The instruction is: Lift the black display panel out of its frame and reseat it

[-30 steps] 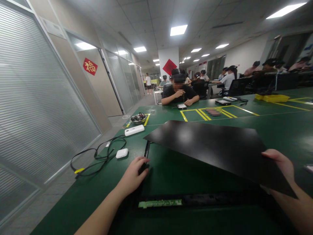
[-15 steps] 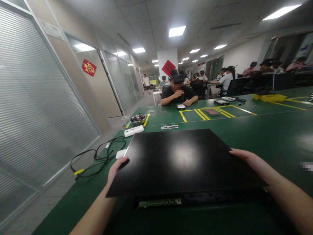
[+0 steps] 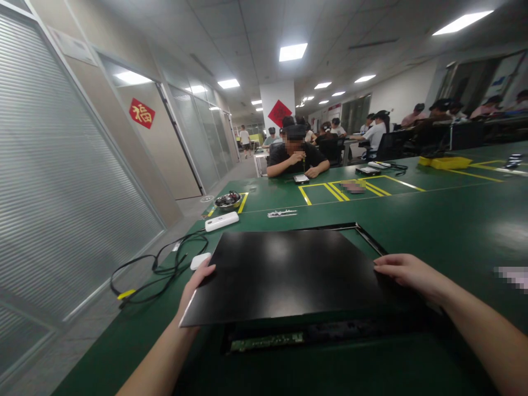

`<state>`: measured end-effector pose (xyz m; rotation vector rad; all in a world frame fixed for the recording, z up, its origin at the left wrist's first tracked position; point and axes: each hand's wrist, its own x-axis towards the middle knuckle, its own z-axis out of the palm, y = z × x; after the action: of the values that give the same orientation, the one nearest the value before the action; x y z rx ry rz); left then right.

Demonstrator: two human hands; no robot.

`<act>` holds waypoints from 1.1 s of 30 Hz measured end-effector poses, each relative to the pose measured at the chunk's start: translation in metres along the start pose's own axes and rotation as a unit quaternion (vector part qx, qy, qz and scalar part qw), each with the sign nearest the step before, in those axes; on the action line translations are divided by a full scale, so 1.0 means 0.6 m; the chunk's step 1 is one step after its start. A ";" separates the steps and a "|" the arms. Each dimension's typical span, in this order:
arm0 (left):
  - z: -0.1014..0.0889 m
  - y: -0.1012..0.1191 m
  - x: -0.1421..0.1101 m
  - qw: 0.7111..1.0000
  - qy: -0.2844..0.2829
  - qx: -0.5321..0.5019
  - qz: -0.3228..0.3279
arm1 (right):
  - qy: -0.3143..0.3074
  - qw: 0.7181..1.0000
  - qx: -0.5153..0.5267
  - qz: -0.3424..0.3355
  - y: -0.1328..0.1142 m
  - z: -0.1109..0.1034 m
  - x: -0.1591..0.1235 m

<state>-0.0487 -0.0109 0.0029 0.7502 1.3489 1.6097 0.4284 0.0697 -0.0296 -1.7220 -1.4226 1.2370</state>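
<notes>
You are holding a black panel point(image 3: 280, 275) over a black frame point(image 3: 370, 239) on the table point(image 3: 437, 231), your left hand point(image 3: 194, 286) gripping the panel's left edge, your right hand point(image 3: 410, 272) pinching its right. A white case point(image 3: 198, 261) is lying beside your left hand.

The left grip point(image 3: 195, 286) sits at seven o'clock, its thumb point(image 3: 210, 269) pointing to two o'clock, its other fingers hidden; the bare left forearm point(image 3: 159, 355) slants toward one. At four o'clock, the right grip point(image 3: 406, 271) pinches, knuckles up, its bare forearm point(image 3: 480, 324) angled toward ten.
</notes>
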 end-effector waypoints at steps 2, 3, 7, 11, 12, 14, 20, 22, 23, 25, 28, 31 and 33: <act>0.004 0.004 -0.006 1.000 -0.004 0.009 -0.005 | -0.007 1.000 0.000 -0.006 -0.001 0.001 -0.002; 0.005 0.005 -0.008 1.000 -0.004 0.011 -0.010 | -0.009 1.000 0.001 -0.010 -0.001 0.001 -0.002; 0.007 0.002 -0.001 1.000 -0.030 0.001 -0.004 | 0.001 1.000 0.004 -0.016 -0.002 -0.001 -0.005; 0.013 -0.009 0.020 0.998 -0.024 0.023 -0.046 | 0.032 0.999 -0.020 -0.015 0.002 -0.007 -0.003; 0.015 -0.012 0.021 0.998 -0.027 0.025 -0.050 | 0.040 0.999 -0.032 -0.012 0.004 -0.010 -0.001; 0.020 -0.019 0.013 0.997 -0.069 0.011 -0.043 | 0.055 0.997 -0.058 -0.003 0.010 -0.017 0.004; 0.041 -0.034 -0.031 0.988 -0.110 0.004 -0.104 | 0.093 0.982 -0.166 0.009 0.018 -0.043 0.015; 0.044 -0.034 -0.035 0.987 -0.111 0.004 -0.114 | 0.095 0.977 -0.193 -0.002 0.015 -0.044 0.016; 0.044 -0.033 -0.035 0.987 -0.109 0.001 -0.116 | 0.095 0.975 -0.200 -0.010 0.014 -0.043 0.016; 0.042 -0.031 -0.033 0.988 -0.106 -0.007 -0.113 | 0.095 0.974 -0.207 -0.019 0.013 -0.040 0.017; 0.037 -0.033 -0.027 0.988 -0.111 -0.019 -0.101 | 0.096 0.973 -0.208 -0.015 0.016 -0.038 0.019; 0.036 -0.042 -0.020 0.989 -0.114 -0.028 -0.089 | 0.103 0.971 -0.215 -0.014 0.018 -0.043 0.021; 0.037 -0.047 -0.017 0.992 -0.097 -0.025 -0.076 | 0.106 0.968 -0.226 -0.010 0.018 -0.046 0.021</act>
<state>-0.0180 -0.0099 -0.0187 0.7359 1.1917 1.4072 0.4582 0.0823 -0.0315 -2.0588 -1.6715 0.7191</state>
